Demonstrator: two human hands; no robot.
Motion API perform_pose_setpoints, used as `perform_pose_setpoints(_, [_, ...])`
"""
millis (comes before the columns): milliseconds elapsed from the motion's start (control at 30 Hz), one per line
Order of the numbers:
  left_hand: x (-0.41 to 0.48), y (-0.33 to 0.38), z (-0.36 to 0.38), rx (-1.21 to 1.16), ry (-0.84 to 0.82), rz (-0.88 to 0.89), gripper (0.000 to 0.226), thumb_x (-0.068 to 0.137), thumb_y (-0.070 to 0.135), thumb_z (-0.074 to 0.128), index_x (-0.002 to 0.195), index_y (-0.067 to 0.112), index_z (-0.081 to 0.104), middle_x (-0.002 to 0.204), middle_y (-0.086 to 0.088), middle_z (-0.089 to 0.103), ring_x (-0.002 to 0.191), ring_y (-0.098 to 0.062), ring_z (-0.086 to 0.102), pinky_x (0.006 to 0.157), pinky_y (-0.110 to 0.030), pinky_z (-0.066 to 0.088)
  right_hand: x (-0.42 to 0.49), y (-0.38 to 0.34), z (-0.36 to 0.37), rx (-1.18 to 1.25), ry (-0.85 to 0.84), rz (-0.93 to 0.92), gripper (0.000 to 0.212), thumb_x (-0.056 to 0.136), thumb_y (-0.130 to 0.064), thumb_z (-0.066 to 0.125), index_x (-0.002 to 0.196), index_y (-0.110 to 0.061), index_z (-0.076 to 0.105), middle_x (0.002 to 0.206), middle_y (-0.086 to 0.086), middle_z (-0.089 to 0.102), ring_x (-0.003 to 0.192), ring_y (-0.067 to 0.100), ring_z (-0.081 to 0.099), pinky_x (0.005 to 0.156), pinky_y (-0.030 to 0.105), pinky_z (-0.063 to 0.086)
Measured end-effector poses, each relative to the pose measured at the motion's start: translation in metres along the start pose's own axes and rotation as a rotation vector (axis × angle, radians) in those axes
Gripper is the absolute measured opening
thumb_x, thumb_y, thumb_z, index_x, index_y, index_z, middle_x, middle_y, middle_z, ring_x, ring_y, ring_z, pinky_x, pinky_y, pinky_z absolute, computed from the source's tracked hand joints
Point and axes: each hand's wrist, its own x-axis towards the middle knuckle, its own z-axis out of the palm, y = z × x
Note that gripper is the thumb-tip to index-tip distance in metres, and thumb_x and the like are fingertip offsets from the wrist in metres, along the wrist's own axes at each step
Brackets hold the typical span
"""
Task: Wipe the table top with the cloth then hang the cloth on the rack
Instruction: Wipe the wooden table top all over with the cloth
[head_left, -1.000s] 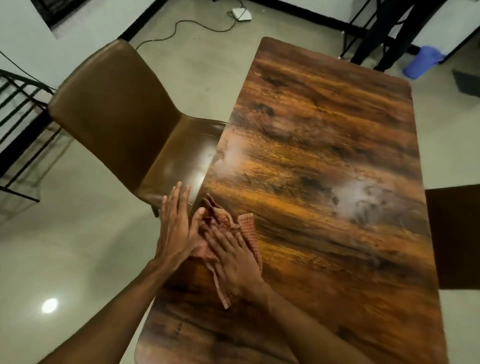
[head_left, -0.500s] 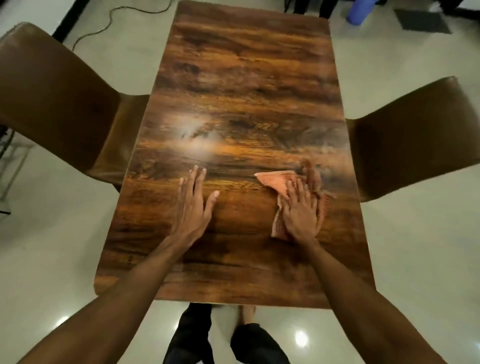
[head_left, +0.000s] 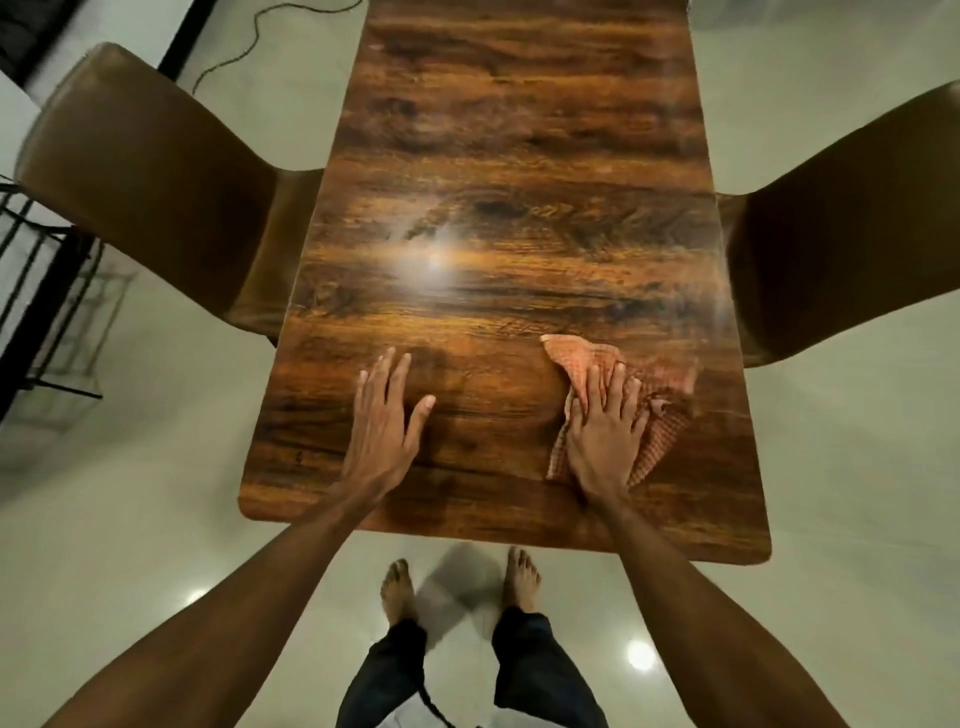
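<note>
table (head_left: 519, 156): long wood-grain top, glare spot mid-surface, person standing at near short end
chairs: brown, one each side; left chair (head_left: 156, 171), right chair (head_left: 841, 234), seats tucked against the long edges
rack (head_left: 47, 312): black metal frame, far left on floor, partly cut off
cloth (head_left: 660, 421): orange checked, crumpled, flat on table near right edge, near end
right hand (head_left: 605, 436): palm down on cloth, fingers straight and slightly spread, pressing, not gripping
left hand (head_left: 384, 421): flat on bare table, fingers extended, thumb out, holding nothing, well apart from cloth
feet: bare, on tile below table edge
</note>
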Motion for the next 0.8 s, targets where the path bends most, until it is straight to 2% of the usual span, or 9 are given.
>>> perform_pose_setpoints(67, [-0.009, -0.016, -0.008, -0.013, 0.024, -0.035, 0.071, 0.102, 0.058, 0.025, 0.157, 0.014, 0.025, 0.167, -0.007, 0.019, 0.155, -0.019, 0.013, 0.126, -0.039, -0.002, -0.020, -0.053, 0.011, 0.049, 0.011, -0.073, 0.064, 0.106, -0.041, 0.030, 0.164, -0.022, 0.012, 0.172, 0.011, 0.010, 0.158, 0.036, 0.008, 0.125, 0.060, 0.009])
perform_pose_setpoints(167, [-0.025, -0.045, -0.030, -0.016, 0.085, -0.102, 0.069, 0.102, 0.057, 0.028, 0.157, 0.016, 0.027, 0.166, -0.007, 0.023, 0.154, -0.022, 0.018, 0.125, -0.034, -0.004, -0.076, -0.166, 0.045, 0.151, -0.105, -0.419, 0.069, 0.106, -0.044, 0.042, 0.164, -0.022, 0.011, 0.172, 0.008, 0.003, 0.159, 0.032, 0.002, 0.126, 0.057, 0.007])
perform_pose_setpoints(267, [-0.044, -0.089, -0.058, -0.011, 0.117, -0.179, 0.065, 0.102, 0.055, 0.030, 0.157, 0.020, 0.028, 0.165, -0.006, 0.024, 0.153, -0.024, 0.020, 0.126, -0.040, 0.003, -0.141, -0.261, 0.086, 0.020, -0.194, -0.805, 0.094, 0.091, -0.055, 0.065, 0.163, -0.019, 0.016, 0.171, 0.013, 0.013, 0.158, 0.033, 0.000, 0.123, 0.058, 0.017])
perform_pose_setpoints(367, [-0.058, -0.134, -0.077, -0.027, 0.133, -0.197, 0.065, 0.102, 0.056, 0.027, 0.156, 0.020, 0.027, 0.165, -0.007, 0.025, 0.152, -0.025, 0.021, 0.126, -0.042, 0.006, -0.156, -0.297, 0.102, 0.051, -0.279, -0.893, 0.083, 0.097, -0.050, 0.057, 0.164, -0.018, 0.018, 0.171, 0.012, 0.016, 0.158, 0.031, 0.000, 0.124, 0.058, 0.014])
perform_pose_setpoints(467, [-0.065, -0.157, -0.081, -0.036, 0.115, -0.191, 0.071, 0.100, 0.061, 0.022, 0.155, 0.017, 0.028, 0.164, -0.010, 0.024, 0.152, -0.026, 0.021, 0.125, -0.039, 0.004, -0.137, -0.267, 0.095, -0.026, -0.264, -0.814, 0.073, 0.103, -0.053, 0.039, 0.165, -0.030, 0.008, 0.173, 0.003, 0.007, 0.159, 0.028, 0.006, 0.126, 0.060, 0.010])
perform_pose_setpoints(600, [-0.059, -0.148, -0.072, -0.121, 0.101, -0.130, 0.066, 0.102, 0.056, 0.027, 0.157, 0.020, 0.026, 0.165, -0.007, 0.023, 0.152, -0.025, 0.020, 0.126, -0.042, 0.005, -0.110, -0.157, 0.061, 0.007, -0.134, -0.396, 0.061, 0.106, -0.051, 0.028, 0.164, -0.036, 0.015, 0.173, -0.005, 0.010, 0.159, 0.019, 0.006, 0.126, 0.056, 0.011])
perform_pose_setpoints(700, [-0.052, -0.124, -0.056, -0.167, 0.080, -0.077, 0.065, 0.102, 0.054, 0.031, 0.157, 0.019, 0.027, 0.165, -0.005, 0.023, 0.153, -0.023, 0.019, 0.126, -0.041, 0.004, -0.093, -0.077, 0.038, -0.015, -0.011, -0.064, 0.060, 0.106, -0.048, 0.028, 0.163, -0.032, 0.021, 0.172, -0.001, 0.014, 0.158, 0.024, 0.012, 0.122, 0.061, 0.018])
perform_pose_setpoints(767, [-0.048, -0.104, -0.043, -0.186, 0.059, -0.029, 0.066, 0.103, 0.054, 0.031, 0.155, 0.015, 0.032, 0.164, -0.007, 0.028, 0.152, -0.024, 0.023, 0.126, -0.040, 0.003, -0.091, -0.068, 0.031, -0.015, 0.023, 0.107, 0.061, 0.106, -0.047, 0.024, 0.164, -0.028, 0.018, 0.172, 0.004, 0.015, 0.158, 0.030, 0.012, 0.123, 0.061, 0.015])
perform_pose_setpoints(800, [-0.046, -0.095, -0.037, -0.185, 0.041, 0.004, 0.067, 0.103, 0.055, 0.030, 0.155, 0.013, 0.034, 0.163, -0.009, 0.029, 0.151, -0.025, 0.025, 0.126, -0.039, 0.003, -0.093, -0.077, 0.032, 0.001, 0.027, 0.121, 0.060, 0.107, -0.046, 0.022, 0.165, -0.028, 0.014, 0.173, 0.004, 0.012, 0.158, 0.030, 0.008, 0.125, 0.059, 0.008])
